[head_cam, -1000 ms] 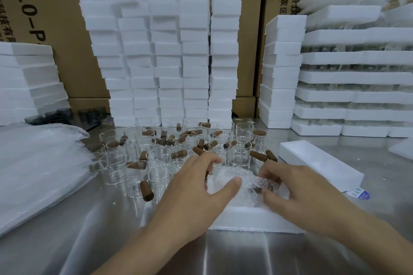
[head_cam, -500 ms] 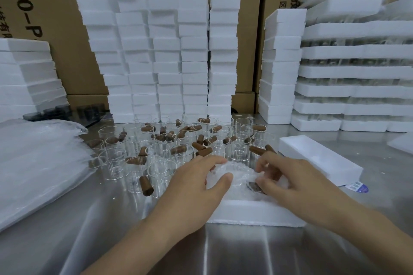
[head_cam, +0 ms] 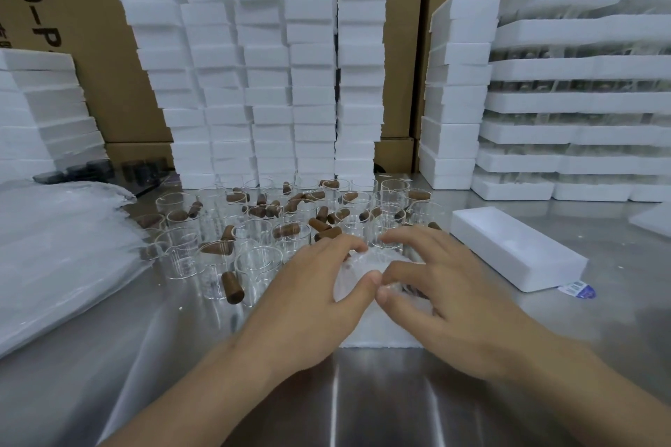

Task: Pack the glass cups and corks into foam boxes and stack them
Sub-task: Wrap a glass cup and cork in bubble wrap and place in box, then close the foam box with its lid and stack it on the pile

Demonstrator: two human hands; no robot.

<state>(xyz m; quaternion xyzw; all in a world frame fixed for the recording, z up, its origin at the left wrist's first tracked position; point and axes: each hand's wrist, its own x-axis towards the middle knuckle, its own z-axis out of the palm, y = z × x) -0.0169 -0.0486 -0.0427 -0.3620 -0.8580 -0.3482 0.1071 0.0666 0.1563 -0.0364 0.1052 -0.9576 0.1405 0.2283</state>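
- Hands: two, left hand (head_cam: 312, 296) and right hand (head_cam: 448, 296), fingers curled gripping one crinkled clear wrap (head_cam: 363, 265), thumbs touching
- One foam box (head_cam: 377, 337) under them
- Glass cups (head_cam: 181, 258) and corks (head_cam: 232, 287) just behind, too many to count
- One foam block (head_cam: 515, 247) on the right, five foam stacks (head_cam: 308, 65) at the back

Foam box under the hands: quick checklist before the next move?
1. Crinkled clear plastic bundle seated in the open white foam box: cannot tell, the hands cover it.
2. Grip: ok. Left hand and right hand both curl over the bundle, thumbs meeting.
3. Cork inside the bundle: cannot tell.
4. Loose white foam block: ok, lies free on the steel table, right of the box, probably within reach.
5. Room around the box: not ok. Clear glass cups and brown corks crowd close behind and left of it.
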